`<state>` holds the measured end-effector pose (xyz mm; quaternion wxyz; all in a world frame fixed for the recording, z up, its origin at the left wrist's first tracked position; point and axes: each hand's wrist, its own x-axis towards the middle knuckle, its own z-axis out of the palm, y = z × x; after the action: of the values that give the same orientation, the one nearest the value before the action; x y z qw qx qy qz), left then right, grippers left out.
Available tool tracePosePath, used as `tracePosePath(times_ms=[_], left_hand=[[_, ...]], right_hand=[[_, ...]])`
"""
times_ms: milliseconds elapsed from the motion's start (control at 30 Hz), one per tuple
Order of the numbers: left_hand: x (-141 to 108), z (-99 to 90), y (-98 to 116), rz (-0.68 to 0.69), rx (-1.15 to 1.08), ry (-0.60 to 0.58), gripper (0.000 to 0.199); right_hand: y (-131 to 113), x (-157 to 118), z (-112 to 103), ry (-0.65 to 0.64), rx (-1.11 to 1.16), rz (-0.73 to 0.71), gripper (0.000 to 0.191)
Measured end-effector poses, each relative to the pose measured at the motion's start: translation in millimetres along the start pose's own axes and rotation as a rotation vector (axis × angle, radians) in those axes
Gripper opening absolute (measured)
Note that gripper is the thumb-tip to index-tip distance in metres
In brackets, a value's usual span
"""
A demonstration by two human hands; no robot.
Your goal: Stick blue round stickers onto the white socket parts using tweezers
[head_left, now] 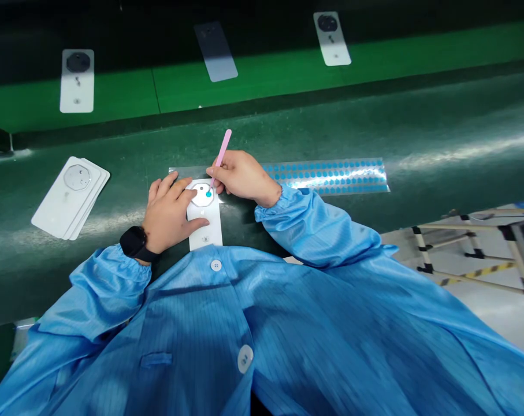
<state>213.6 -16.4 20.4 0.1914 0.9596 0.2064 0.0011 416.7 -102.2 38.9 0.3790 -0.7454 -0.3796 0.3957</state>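
A white phone back panel [206, 225] lies upright on the green bench in front of my body, its top bearing an octagonal camera area. My left hand [168, 211] rests flat with fingers spread on the panel's left side, holding nothing. Pinched in my right hand [242, 176] is a pink plastic stick [223, 149], perhaps tweezers, its tip pointing down at the camera area. At that tip a blue round sticker [208, 195] lies on or against the panel; I cannot tell which. A clear sheet with rows of blue dot stickers [326, 176] extends rightward behind my right wrist.
Several stacked white panels [60, 199] lie at the left. On the far green strip sit a panel [77, 86] at left, a greyish panel [218, 55] in the middle and another panel [334, 43] at right. A tubular rack [469, 248] stands on the floor at right.
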Motion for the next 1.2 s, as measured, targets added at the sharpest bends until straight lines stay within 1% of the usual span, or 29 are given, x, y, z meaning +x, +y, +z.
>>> tracePosePath(times_ms=[500, 767, 1033, 1200], left_hand=[[0.4, -0.3, 0.9, -0.012, 0.006, -0.009, 0.061], [0.0, -0.1, 0.1, -0.001, 0.008, -0.007, 0.061], [-0.4, 3.7, -3.4, 0.025, 0.008, 0.032, 0.059], [-1.0, 5.4, -4.8, 0.041, 0.014, 0.057, 0.059]], right_hand=[[5.9, 2.3, 1.6, 0.014, -0.023, -0.045, 0.030], [4.2, 1.9, 1.1, -0.002, -0.023, -0.031, 0.030], [9.2, 3.9, 1.3, -0.013, 0.011, -0.053, 0.028], [7.8, 3.8, 1.5, -0.003, -0.036, -0.063, 0.029]])
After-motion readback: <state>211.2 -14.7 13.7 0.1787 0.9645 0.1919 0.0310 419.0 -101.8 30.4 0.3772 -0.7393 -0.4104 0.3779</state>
